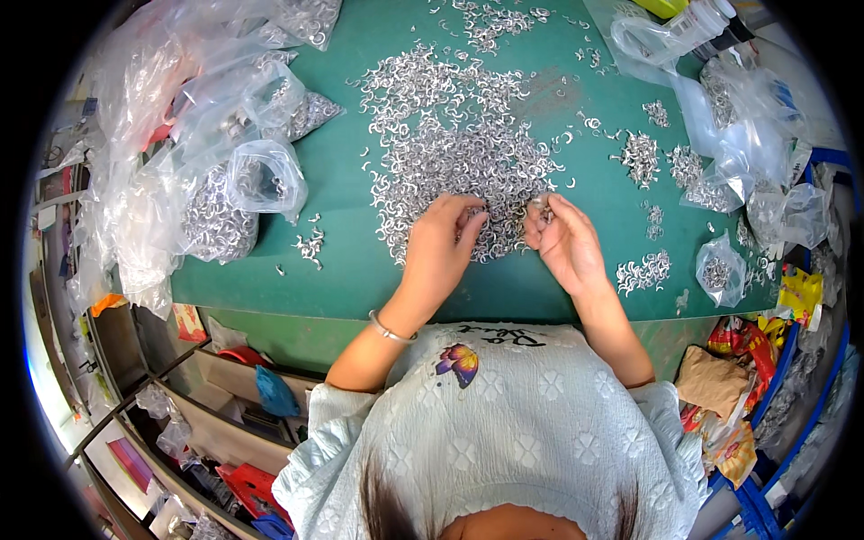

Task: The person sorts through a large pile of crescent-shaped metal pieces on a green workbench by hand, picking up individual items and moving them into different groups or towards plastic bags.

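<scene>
A broad pile of small silver crescent-shaped metal pieces (450, 148) lies on the green tabletop in front of me. At its near edge my left hand (441, 241) is closed, with curled fingers and thumb around a few of the pieces. My right hand (569, 241) is at the pile's near right edge, palm turned partly up. Its fingers and thumb are closed on a few metal pieces (545, 212). Exactly how many pieces each hand holds is hidden by the fingers.
Clear plastic bags (220, 211) filled with metal pieces stand on the left. Small separate heaps (641, 158) lie to the right, beside more bags (720, 270). A clear plastic bottle (697, 25) lies at the far right. Drawers (238, 387) are below the table's left side.
</scene>
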A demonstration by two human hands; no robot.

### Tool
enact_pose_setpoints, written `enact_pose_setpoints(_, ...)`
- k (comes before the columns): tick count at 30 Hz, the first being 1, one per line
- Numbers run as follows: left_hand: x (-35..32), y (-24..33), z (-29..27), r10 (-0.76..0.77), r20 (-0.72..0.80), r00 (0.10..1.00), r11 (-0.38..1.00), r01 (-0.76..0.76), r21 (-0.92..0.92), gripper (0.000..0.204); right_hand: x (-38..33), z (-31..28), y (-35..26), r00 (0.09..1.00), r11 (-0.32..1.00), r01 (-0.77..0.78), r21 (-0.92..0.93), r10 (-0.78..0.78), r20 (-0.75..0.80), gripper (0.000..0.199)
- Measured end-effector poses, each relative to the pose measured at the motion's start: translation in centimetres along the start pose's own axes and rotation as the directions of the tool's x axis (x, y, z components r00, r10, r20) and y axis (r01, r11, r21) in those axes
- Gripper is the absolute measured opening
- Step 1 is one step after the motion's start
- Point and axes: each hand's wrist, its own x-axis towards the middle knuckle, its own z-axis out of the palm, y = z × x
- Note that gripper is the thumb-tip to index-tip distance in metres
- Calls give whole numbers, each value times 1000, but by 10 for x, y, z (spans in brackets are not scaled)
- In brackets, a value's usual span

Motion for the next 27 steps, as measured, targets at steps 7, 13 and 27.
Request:
enact_pose_setpoints(7, 7, -7, 29, 122, 69, 990, 913, -139, 384, 18, -2, 0, -8, 999, 940, -3, -340, -13, -46, 28)
enact_pose_setpoints(13, 7, -2, 29, 163, 132, 978, 893, -203, 401, 20, -2, 2, -4, 990, 824, 69, -562, -125, -63, 22)
enact_pose_setpoints(27, 14, -7, 14, -43, -13, 999, 969, 38, -245, 8, -5, 8, -2, 990, 761, 92, -642, -138, -22, 15)
